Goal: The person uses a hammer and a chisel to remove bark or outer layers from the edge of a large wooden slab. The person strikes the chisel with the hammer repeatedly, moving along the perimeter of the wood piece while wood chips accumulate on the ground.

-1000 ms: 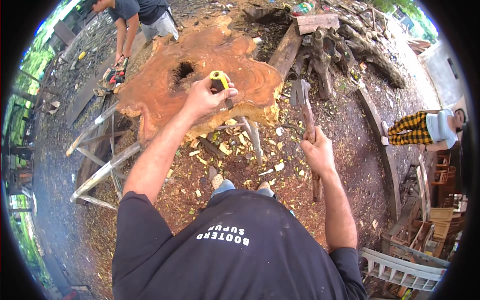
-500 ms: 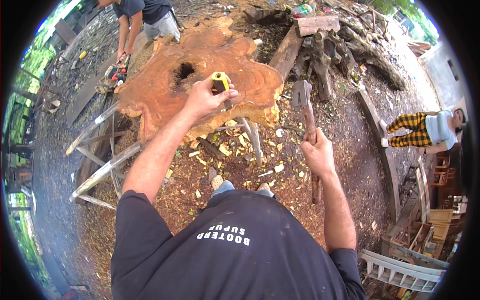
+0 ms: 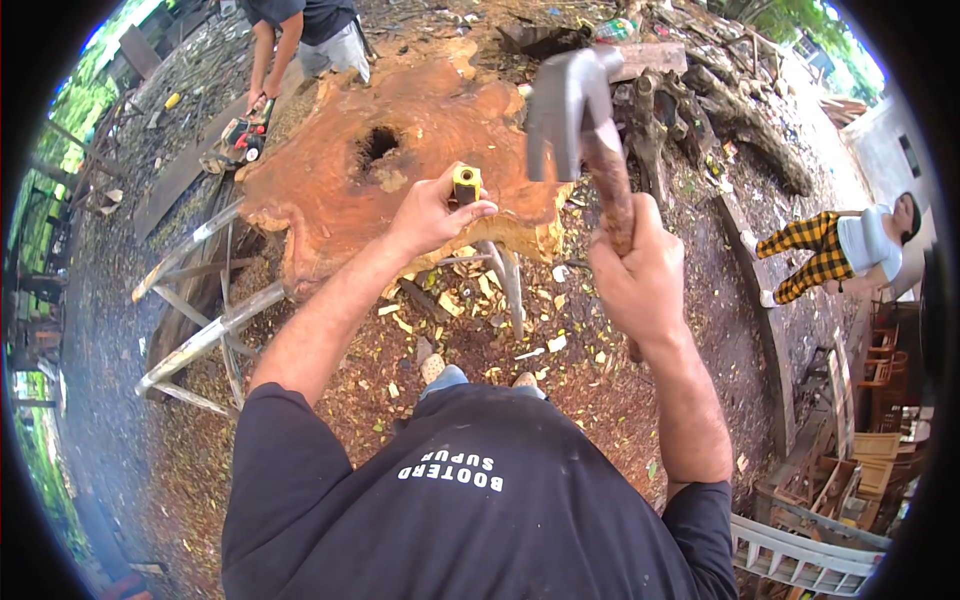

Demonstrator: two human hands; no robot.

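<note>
My left hand [image 3: 432, 216] is closed around a chisel [image 3: 466, 182], its yellow and black handle end pointing up at me. It stands over the near edge of a big reddish-brown wood slab [image 3: 335, 165] with a wavy outline and a dark hole. The chisel's blade is hidden below my fingers. To the right, my right hand [image 3: 640, 275] grips the wooden handle of a hammer [image 3: 572, 105]. The hammer's grey metal head is raised, blurred by motion, and apart from the chisel.
Metal legs [image 3: 215, 330] hold up the slab. Wood chips [image 3: 450, 303] litter the ground by my feet. A co-worker [image 3: 310, 30] bends over a red and black power tool [image 3: 245, 135] at far left. Another person [image 3: 845, 245] stands right, near a long plank [image 3: 765, 320] and gnarled logs [image 3: 735, 125].
The hammer has risen toward me, and its head now looks larger. My left hand with the chisel sits slightly farther right in the view. The person at right has shifted a little.
</note>
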